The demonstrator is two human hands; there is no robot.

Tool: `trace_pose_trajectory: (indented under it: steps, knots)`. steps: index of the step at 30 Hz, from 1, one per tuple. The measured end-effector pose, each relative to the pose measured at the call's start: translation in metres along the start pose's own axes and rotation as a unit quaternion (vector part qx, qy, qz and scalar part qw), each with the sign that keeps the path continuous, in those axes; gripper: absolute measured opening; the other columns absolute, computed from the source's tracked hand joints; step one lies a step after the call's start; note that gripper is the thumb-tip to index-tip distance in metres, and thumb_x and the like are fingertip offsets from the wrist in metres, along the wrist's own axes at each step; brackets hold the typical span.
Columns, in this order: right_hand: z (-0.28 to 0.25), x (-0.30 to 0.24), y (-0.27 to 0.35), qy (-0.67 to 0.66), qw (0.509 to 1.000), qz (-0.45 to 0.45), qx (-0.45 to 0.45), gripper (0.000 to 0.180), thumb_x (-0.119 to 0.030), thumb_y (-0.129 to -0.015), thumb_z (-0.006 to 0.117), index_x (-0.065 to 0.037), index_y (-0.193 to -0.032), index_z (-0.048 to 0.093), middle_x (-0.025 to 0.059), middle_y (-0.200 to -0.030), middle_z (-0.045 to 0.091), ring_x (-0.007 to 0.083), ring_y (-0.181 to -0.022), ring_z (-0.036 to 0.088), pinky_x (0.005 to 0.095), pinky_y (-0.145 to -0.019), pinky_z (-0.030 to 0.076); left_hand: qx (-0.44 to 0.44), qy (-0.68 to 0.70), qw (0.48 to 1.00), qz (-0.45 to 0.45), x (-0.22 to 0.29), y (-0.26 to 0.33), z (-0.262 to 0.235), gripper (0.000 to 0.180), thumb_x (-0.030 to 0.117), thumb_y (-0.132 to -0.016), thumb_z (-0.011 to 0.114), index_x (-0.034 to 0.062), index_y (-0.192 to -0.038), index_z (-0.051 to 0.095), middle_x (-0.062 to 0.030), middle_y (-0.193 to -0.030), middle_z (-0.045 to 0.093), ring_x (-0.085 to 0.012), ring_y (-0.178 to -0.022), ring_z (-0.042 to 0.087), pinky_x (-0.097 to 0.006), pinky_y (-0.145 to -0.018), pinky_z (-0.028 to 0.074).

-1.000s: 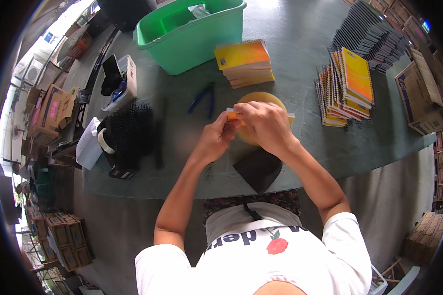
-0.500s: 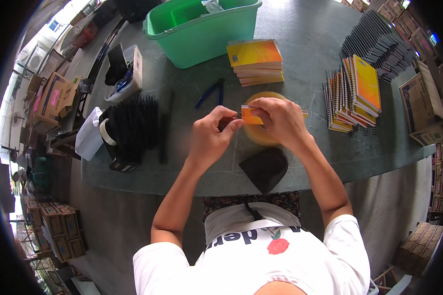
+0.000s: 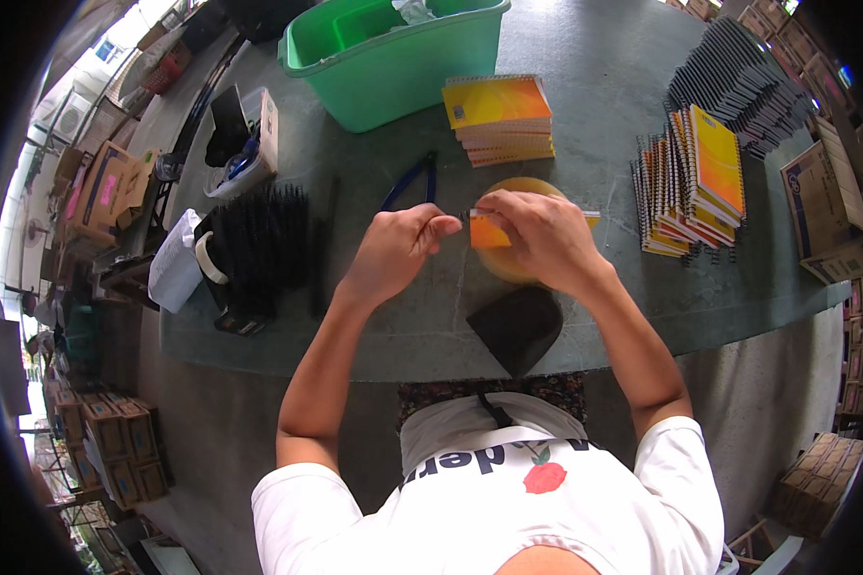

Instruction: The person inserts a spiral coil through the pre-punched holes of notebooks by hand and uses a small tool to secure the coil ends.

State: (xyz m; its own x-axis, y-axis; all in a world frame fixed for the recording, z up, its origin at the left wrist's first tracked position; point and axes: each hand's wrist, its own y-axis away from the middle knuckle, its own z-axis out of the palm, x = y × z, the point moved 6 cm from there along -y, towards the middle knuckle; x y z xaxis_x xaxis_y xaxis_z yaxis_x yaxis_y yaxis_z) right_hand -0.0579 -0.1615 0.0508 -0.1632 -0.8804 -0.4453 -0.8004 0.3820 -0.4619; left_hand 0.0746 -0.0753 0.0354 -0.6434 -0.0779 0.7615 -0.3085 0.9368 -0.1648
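An orange-covered notebook [image 3: 490,232] is held edge-on above the grey table [image 3: 585,115]. My right hand [image 3: 537,235] grips its cover from the right. My left hand [image 3: 398,251] pinches the left end of its black spiral spine with thumb and forefinger. Under the hands a round yellow-brown pad [image 3: 523,268] lies on the table. Blue-handled pliers [image 3: 408,182] lie just beyond my left hand.
A green plastic tub [image 3: 384,57] stands at the back. A stack of orange notebooks [image 3: 499,120] sits behind the hands, another pile [image 3: 690,182] to the right, dark notebooks [image 3: 738,86] behind that. Black spiral coils [image 3: 264,244] lie at left. A black pouch [image 3: 518,326] sits near the table edge. Cardboard boxes [image 3: 825,206] at right.
Both hands have drawn slightly apart and nearer to me with the notebook; my left hand now pinches the end of the spine instead of covering the notebook.
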Motion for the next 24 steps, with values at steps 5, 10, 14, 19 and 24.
trace_pose_trajectory:
  steps: [5, 10, 14, 19, 24]
  knots:
    - [0.002, -0.006, -0.006, -0.029, 0.998, -0.019, 0.061, 0.014, -0.009, -0.082, 0.062, -0.007, -0.095, 0.057, 0.0101, -0.083, 0.065, 0.0301, -0.078, 0.064, 0.0400, -0.065, 0.048, 0.030, -0.023, 0.998, 0.050, 0.015, -0.003, -0.007, 0.024, 0.021, -0.087, 0.067, 0.0013, -0.100, 0.062, -0.0096, -0.079, 0.062, -0.0133, -0.068, 0.059, -0.030, -0.065, 0.049]
    - [0.003, -0.003, -0.008, -0.113, 0.993, 0.007, 0.015, 0.018, -0.001, -0.082, 0.062, -0.005, -0.097, 0.053, 0.0123, -0.090, 0.060, 0.0320, -0.084, 0.061, 0.0403, -0.067, 0.047, 0.040, -0.037, 0.996, 0.066, 0.015, -0.002, -0.013, 0.017, 0.013, -0.088, 0.064, 0.0016, -0.100, 0.063, -0.0096, -0.082, 0.063, -0.0164, -0.073, 0.061, -0.031, -0.066, 0.049]
    - [-0.001, -0.004, -0.012, -0.124, 0.991, -0.009, 0.044, 0.020, 0.002, -0.080, 0.061, -0.003, -0.097, 0.053, 0.0133, -0.087, 0.056, 0.0338, -0.087, 0.059, 0.0414, -0.072, 0.048, -0.012, -0.074, 0.994, 0.082, 0.017, -0.007, -0.010, 0.012, 0.008, -0.086, 0.062, 0.0042, -0.097, 0.063, -0.0093, -0.088, 0.061, -0.0242, -0.079, 0.060, -0.036, -0.070, 0.047]
    - [0.002, 0.001, -0.014, -0.118, 0.993, 0.006, 0.020, 0.024, 0.003, -0.076, 0.063, -0.002, -0.097, 0.054, 0.0137, -0.091, 0.056, 0.0336, -0.089, 0.060, 0.0414, -0.076, 0.048, 0.002, -0.293, 0.943, 0.156, 0.038, 0.034, 0.048, 0.028, 0.017, -0.079, 0.068, 0.0122, -0.106, 0.064, -0.0123, -0.096, 0.060, -0.0314, -0.085, 0.053, -0.043, -0.076, 0.040]
    - [-0.031, 0.034, 0.003, -0.075, 0.983, 0.163, -0.040, 0.019, -0.002, -0.072, 0.072, -0.002, -0.088, 0.062, 0.0114, -0.088, 0.064, 0.0290, -0.084, 0.064, 0.0349, -0.076, 0.052, -0.197, -0.043, 0.977, 0.070, 0.024, 0.065, 0.099, 0.046, 0.011, -0.081, 0.066, 0.0053, -0.124, 0.052, -0.0153, -0.101, 0.060, -0.0334, -0.091, 0.057, -0.043, -0.082, 0.047]
